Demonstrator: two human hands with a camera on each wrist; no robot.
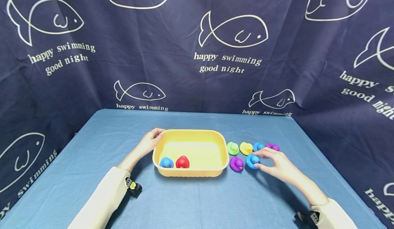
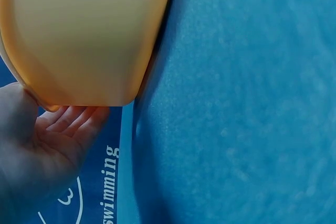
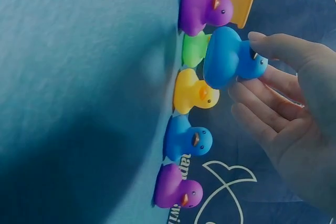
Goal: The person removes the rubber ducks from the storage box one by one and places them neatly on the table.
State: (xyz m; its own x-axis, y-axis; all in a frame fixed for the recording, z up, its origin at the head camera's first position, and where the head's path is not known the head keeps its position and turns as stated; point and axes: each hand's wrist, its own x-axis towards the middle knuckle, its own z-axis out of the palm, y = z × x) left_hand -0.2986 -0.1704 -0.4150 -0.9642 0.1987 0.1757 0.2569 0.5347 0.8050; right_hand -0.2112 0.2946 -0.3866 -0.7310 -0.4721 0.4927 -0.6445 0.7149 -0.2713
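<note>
I have the right hand [image 1: 278,164] pinching a rounded, smooth blue duck [image 3: 220,59] between thumb and fingers. Just left of that hand sits a purple duck [image 1: 236,164]; a row of equally plump figures, a green duck [image 1: 232,148], a yellow duck [image 1: 246,149], a second blue duck [image 1: 258,146] and a second purple duck [image 1: 275,147], runs beyond it. My left hand [image 1: 149,141] grips the far left corner of a smooth, round-cornered yellow tub [image 1: 194,173]. Right of this hand and nearer me, a third blue duck [image 1: 166,162] and a red duck [image 1: 182,162] sit inside. Below both hands, softly creased blue cloth [image 1: 184,201] covers the bench; beyond them hangs dark, fish-printed fabric [image 1: 175,68].
</note>
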